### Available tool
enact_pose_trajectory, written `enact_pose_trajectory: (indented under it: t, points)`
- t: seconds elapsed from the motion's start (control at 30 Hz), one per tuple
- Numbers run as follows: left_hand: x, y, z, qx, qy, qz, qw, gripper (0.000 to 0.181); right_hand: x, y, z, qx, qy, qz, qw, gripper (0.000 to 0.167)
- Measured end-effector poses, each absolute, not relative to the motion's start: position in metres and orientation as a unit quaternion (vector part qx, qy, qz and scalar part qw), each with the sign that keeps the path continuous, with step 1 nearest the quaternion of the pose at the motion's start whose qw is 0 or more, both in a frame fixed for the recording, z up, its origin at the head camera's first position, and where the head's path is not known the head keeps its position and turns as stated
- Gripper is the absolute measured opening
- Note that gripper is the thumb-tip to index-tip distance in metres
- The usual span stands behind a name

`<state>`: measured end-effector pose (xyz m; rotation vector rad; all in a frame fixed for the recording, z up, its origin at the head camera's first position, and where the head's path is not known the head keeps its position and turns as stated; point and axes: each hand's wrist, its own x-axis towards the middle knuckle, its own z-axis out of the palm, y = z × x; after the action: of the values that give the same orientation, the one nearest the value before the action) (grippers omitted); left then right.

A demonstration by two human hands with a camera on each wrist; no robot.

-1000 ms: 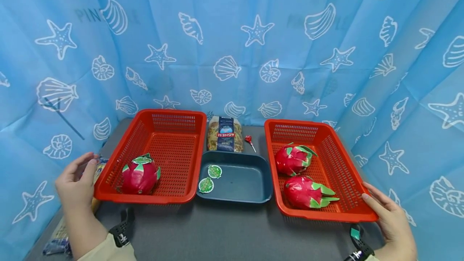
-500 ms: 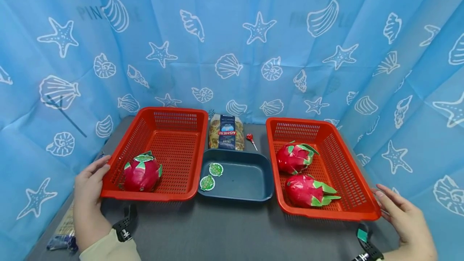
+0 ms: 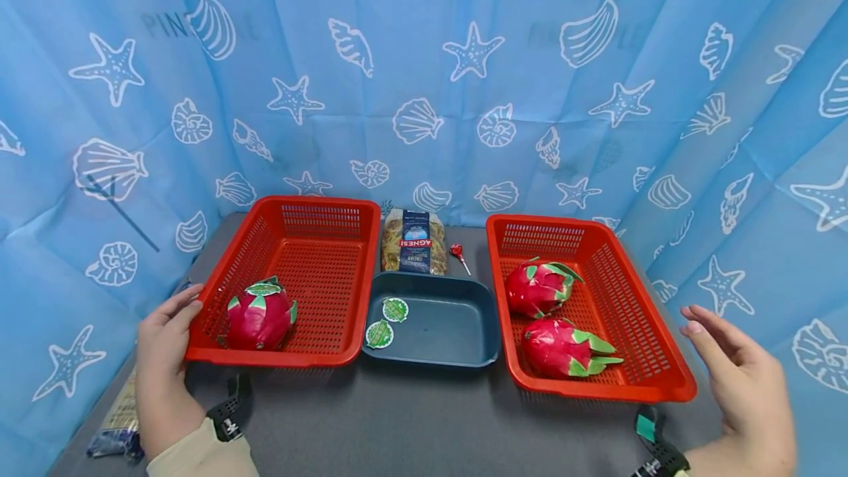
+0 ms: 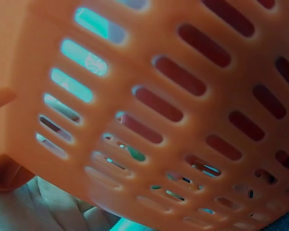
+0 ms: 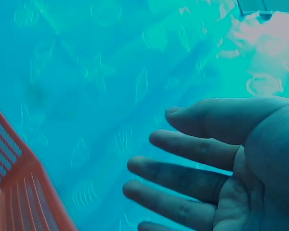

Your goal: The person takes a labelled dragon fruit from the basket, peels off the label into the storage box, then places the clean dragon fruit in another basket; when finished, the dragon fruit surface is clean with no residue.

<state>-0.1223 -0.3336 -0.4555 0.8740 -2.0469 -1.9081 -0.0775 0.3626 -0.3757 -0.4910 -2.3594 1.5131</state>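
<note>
My left hand (image 3: 162, 333) touches the outer left side of the left red plastic basket (image 3: 318, 359), its fingertips at the rim. In the left wrist view the slotted wall fills the frame, with part of the palm (image 4: 58, 207) below its edge. One dragon fruit (image 3: 260, 319) sits in that basket. The right red basket (image 3: 599, 392) has two: an upper dragon fruit (image 3: 538, 289) and a lower dragon fruit (image 3: 563, 348). Beyond its right corner is my right hand (image 3: 745, 374), fingers extended, holding nothing; the right wrist view shows them spread apart.
Between the baskets lies a dark blue tray (image 3: 444, 337) with two green round stickers (image 3: 395, 309) at its left end. Behind it are a bag of Agnesi pasta (image 3: 412, 243) and a red lollipop (image 3: 457, 250). A package (image 3: 115, 440) lies partly behind my left arm. A blue curtain (image 3: 424, 79) surrounds the table.
My left hand has moved right, from beside the left basket to its rim. My right hand has let go of the right basket's near corner and moved away to the right.
</note>
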Motion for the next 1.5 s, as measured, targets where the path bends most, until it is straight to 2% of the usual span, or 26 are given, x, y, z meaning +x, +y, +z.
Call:
enact_pose_trajectory:
  t: [0.1, 0.2, 0.6, 1.13, 1.5]
  points:
    - [-0.122, -0.334, -0.457, 0.299, -0.688, -0.653, 0.107, 0.055, -0.079, 0.348, -0.366, -0.101, -0.776, 0.595, 0.182, 0.047]
    - [-0.123, -0.335, -0.459, 0.3, -0.683, -0.657, 0.109, 0.056, -0.082, 0.334, -0.357, -0.049, -0.734, 0.65, 0.191, 0.041]
    - [-0.121, -0.335, -0.462, 0.303, -0.671, -0.667, 0.117, 0.055, -0.093, 0.263, -0.331, 0.071, -0.812, 0.537, 0.219, 0.036]
    - [-0.124, -0.333, -0.457, 0.3, -0.682, -0.657, 0.112, 0.053, -0.103, 0.182, -0.333, 0.217, -0.796, 0.54, 0.165, 0.043]
    - [-0.123, -0.332, -0.455, 0.288, -0.671, -0.672, 0.124, 0.051, -0.135, 0.127, -0.334, 0.293, -0.8, 0.514, 0.103, 0.039]
